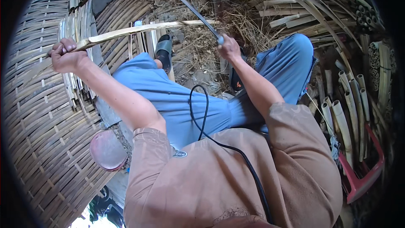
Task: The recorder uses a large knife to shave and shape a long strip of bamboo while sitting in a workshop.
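Note:
My left hand [68,55] is closed around one end of a long pale bamboo strip [126,31], out to the left. The strip stretches rightward in front of me, and its far end lies by a long-bladed knife [196,12]. My right hand [230,48] grips the knife's handle, and the dark, slightly curved blade points up and to the left. Blade and strip cross near the strip's right end; whether they touch I cannot tell.
A woven bamboo panel [46,131] leans along the left. Shavings [192,52] cover the ground ahead. Split bamboo pieces [295,10] lie at the far right, with bamboo tubes [341,118] and a red plastic frame [358,185] nearer. A black cable [240,150] hangs over my front.

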Tool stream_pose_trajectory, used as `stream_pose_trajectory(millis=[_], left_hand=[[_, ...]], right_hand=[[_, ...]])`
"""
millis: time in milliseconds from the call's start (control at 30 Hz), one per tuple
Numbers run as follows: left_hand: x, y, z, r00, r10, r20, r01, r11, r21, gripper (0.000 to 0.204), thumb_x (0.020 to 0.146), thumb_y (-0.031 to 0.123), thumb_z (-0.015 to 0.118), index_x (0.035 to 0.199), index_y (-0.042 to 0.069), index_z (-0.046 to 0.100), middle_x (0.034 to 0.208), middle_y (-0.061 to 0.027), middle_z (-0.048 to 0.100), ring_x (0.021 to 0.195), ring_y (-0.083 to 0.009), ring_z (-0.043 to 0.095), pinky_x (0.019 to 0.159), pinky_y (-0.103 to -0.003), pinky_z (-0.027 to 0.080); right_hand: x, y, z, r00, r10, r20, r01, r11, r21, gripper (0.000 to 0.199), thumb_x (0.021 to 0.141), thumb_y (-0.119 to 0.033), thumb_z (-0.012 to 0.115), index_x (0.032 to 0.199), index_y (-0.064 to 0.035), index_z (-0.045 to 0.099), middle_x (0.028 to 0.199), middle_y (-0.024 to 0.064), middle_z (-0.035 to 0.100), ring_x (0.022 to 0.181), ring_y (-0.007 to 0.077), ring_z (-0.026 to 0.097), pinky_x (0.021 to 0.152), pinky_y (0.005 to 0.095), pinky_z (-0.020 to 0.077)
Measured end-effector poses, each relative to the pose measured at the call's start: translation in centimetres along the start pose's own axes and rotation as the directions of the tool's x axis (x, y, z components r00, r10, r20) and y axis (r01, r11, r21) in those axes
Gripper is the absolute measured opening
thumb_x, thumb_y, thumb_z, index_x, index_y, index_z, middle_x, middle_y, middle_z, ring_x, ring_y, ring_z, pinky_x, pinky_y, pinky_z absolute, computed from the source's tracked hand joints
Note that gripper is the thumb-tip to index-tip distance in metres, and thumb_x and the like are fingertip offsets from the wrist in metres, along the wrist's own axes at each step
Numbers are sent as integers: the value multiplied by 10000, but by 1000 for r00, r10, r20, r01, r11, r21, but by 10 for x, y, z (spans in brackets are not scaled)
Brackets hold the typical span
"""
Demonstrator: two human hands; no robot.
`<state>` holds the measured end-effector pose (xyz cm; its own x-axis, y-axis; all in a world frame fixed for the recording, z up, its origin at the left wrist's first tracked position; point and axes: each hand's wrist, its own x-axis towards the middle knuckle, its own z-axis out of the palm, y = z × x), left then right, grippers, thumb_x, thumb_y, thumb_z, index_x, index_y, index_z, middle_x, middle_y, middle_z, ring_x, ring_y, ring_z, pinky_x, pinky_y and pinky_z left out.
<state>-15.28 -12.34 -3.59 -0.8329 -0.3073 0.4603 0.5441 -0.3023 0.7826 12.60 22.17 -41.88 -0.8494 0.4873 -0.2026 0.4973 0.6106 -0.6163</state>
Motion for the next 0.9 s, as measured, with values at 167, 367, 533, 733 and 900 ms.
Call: stream_pose_trajectory(millis=[167,367,533,733,900], left_hand=[[-1,1,4,998,64,30,-64,998,0,213,667,31,462,684,166,299,554,-27,322,440,-137,340,449,-285,252],[6,-7,-5,998,6,-60,-6,1000,16,171,690,64,502,639,134,355,525,-62,372,436,-175,355,455,-303,264],[8,-6,3,983,31,-183,-25,999,33,210,664,-25,514,769,88,372,536,-69,376,429,-175,379,443,-312,292],[6,-6,16,912,49,-406,24,985,173,793,708,-33,483,1420,2,136,620,-58,405,466,-187,392,458,-333,286],[4,-4,14,925,95,-369,-29,983,180,715,724,-26,478,1355,11,144,609,-62,400,457,-183,389,441,-332,287]], right_hand=[[8,32,-14,860,467,206,-480,877,12,470,882,-398,626,1136,-18,736,1165,255,713,1120,407,682,933,483,544],[22,-5,-18,996,94,12,-94,990,109,343,847,-238,605,1102,-28,697,1109,265,708,1069,460,664,933,518,538],[8,-2,-23,880,431,202,-441,898,7,410,869,-303,631,1168,-37,719,1183,266,700,1121,444,665,942,502,540],[12,-1,-13,910,386,151,-400,914,76,416,865,-297,639,1112,29,716,1053,300,717,1032,457,694,888,513,552],[8,-2,-1,999,-30,-27,31,998,52,528,812,-221,647,1314,-62,607,1006,256,719,974,441,687,878,550,541]])
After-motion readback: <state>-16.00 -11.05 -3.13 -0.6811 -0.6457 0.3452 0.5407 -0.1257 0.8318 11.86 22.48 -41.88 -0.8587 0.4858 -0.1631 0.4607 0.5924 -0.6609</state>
